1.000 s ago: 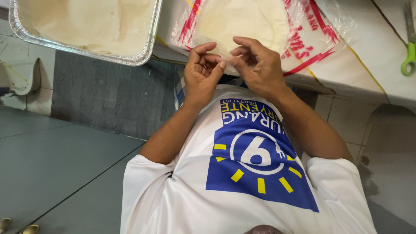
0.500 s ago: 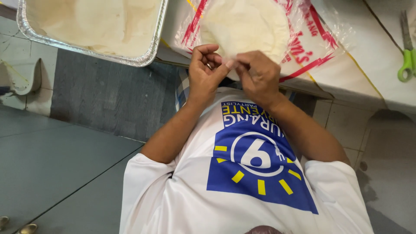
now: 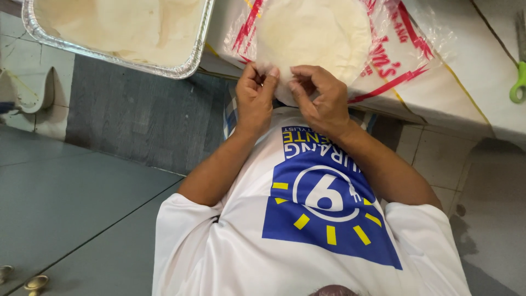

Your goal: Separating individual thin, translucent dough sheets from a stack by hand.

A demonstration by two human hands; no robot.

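White cloth covers the counter (image 3: 466,60) that runs across the top of the view, from eleven o'clock round to three. On it at eleven o'clock sits a foil tray (image 3: 192,52) holding pale flat sheets, and at twelve o'clock lies a clear plastic bag with red print (image 3: 394,55), spread flat. A stack of round pale wrappers (image 3: 315,33) rests on that bag, its near edge overhanging toward the person. Compared with half a second ago, the stack and both hands sit higher and more central in the frame, and the hands have drawn slightly apart. The left hand (image 3: 256,98), just left of centre, pinches the near rim of the stack between thumb and fingertips, closed narrowly on the thin edge. The right hand (image 3: 323,98), beside it at one o'clock from centre, curls its fingers onto the same rim, thumb tucked under, gripping the wrapper edge. At three o'clock a green scissor handle (image 3: 518,90) lies on the cloth, well apart from the hands.
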